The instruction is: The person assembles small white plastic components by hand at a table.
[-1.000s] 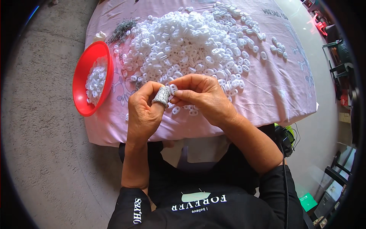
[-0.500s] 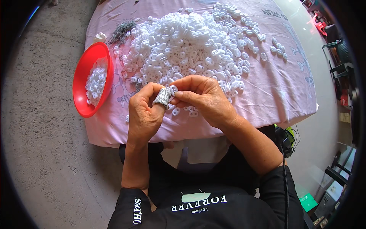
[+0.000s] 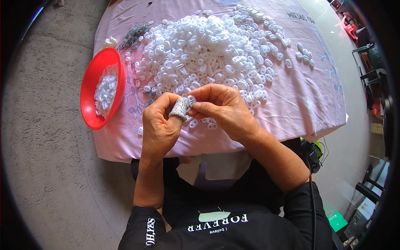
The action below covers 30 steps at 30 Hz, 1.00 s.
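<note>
Where the hands meet, the right hand [image 3: 225,109] pinches a small white ring [image 3: 191,100] — left hand [image 3: 160,125] curled, thumb grey-wrapped.

- My left hand [image 3: 160,127] is curled, thumb pointing to 1 o'clock.
- My right hand [image 3: 223,109] pinches with its fingertips toward 9 o'clock, touching the left thumb.

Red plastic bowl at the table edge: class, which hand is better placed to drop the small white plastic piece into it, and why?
Probably the left hand: the red plastic bowl sits on its side, nearer. The right hand pinches the small white plastic piece and would have to cross over.
</note>
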Tool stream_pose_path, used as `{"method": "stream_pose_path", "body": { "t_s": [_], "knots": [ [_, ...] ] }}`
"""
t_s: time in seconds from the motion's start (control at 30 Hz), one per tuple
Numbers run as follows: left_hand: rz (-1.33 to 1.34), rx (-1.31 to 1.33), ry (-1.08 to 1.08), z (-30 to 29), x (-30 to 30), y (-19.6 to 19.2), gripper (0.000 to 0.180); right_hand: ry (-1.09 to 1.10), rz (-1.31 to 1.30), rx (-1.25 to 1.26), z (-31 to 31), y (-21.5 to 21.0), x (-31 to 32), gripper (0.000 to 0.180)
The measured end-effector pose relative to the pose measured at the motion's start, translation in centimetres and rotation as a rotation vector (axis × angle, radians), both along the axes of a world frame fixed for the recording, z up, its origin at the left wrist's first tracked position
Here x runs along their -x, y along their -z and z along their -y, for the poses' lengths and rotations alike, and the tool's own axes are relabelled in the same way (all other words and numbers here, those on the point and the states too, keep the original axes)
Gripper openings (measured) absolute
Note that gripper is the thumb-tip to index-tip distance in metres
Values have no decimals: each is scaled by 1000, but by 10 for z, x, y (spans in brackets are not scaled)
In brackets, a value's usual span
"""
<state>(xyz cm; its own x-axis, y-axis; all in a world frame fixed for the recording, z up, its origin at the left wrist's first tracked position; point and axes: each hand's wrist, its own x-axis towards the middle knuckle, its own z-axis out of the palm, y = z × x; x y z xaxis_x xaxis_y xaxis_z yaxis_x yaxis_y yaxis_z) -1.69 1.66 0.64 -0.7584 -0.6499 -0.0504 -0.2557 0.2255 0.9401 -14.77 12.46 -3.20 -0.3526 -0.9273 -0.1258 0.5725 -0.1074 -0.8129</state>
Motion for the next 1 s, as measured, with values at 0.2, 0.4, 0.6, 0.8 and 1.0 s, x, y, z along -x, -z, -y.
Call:
{"method": "stream_pose_path", "body": {
  "t_s": [0.2, 0.4, 0.6, 0.8, 1.0],
  "knots": [
    [7, 27, -20, -4, 1, -1, 6, 52, -78, -1, 1, -1, -1, 19],
    [-21, -51, -14, -5, 2, -2, 13, 73, -81, -21, -1, 3, 3, 23],
    [0, -83, -1, -5, 2, -4, 16, 57, -80, -13, -2, 4, 6, 24],
    [-1, -144, 0, -2, 3, -3, 15, 30, -55, -29, -3, 1, 8, 24],
    [19, -143, 28, -1, 1, -3, 11, 2, 3, -30, -3, 3, 7, 23]
  ]
}}
